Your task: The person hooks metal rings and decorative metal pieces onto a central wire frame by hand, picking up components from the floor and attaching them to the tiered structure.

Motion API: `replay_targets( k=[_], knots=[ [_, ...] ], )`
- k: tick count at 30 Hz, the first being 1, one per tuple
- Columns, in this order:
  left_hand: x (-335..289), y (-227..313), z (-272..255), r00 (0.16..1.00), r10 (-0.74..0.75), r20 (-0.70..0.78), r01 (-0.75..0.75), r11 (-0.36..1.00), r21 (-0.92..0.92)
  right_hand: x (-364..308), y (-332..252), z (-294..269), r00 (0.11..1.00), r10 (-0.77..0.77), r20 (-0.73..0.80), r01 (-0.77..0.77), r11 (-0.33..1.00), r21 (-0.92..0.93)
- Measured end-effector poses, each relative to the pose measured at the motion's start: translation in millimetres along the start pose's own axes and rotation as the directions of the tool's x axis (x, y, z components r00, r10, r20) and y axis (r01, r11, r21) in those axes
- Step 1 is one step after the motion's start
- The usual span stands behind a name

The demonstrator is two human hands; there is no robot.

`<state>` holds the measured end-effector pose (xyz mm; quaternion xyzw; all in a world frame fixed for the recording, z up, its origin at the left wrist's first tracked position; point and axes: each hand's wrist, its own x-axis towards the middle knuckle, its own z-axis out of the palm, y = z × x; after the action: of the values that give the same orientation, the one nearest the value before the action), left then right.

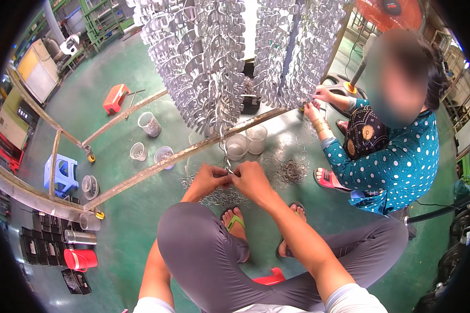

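Observation:
My left hand (206, 181) and my right hand (251, 180) meet in front of me, fingertips pinched together. Between them shows a small shiny metal piece (230, 170), mostly covered by the fingers. Just above, a thin strand (224, 148) hangs from the tip of a big bundle of silvery curved metal parts (196, 62); whether it joins the piece I cannot tell. A second bundle (282, 57) hangs to its right. Below my hands, loose metal pieces (224, 197) are scattered on the green floor.
A rusty frame bar (156, 169) on casters crosses beyond my hands. Clear plastic tubs (236, 147) stand under the bundles. At right sits a co-worker in a dotted teal shirt (402, 156), hands at the second bundle. Left are a blue stool (62, 175) and red bucket (81, 259).

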<state>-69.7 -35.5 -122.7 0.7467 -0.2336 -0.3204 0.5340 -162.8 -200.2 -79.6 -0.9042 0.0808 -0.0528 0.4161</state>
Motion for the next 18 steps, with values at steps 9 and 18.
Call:
replay_targets(
  k=[9, 18],
  knots=[
    [-49, 71, -51, 0.900, 0.084, -0.429, -0.187, 0.961, -0.203, -1, -1, 8, 1.000, -0.023, -0.007, 0.023, 0.999, 0.045],
    [-75, 285, -55, 0.726, 0.479, -0.494, -0.506, 0.858, 0.088, 0, 10, -5, 1.000, -0.015, -0.007, 0.015, 1.000, -0.007]
  ],
)
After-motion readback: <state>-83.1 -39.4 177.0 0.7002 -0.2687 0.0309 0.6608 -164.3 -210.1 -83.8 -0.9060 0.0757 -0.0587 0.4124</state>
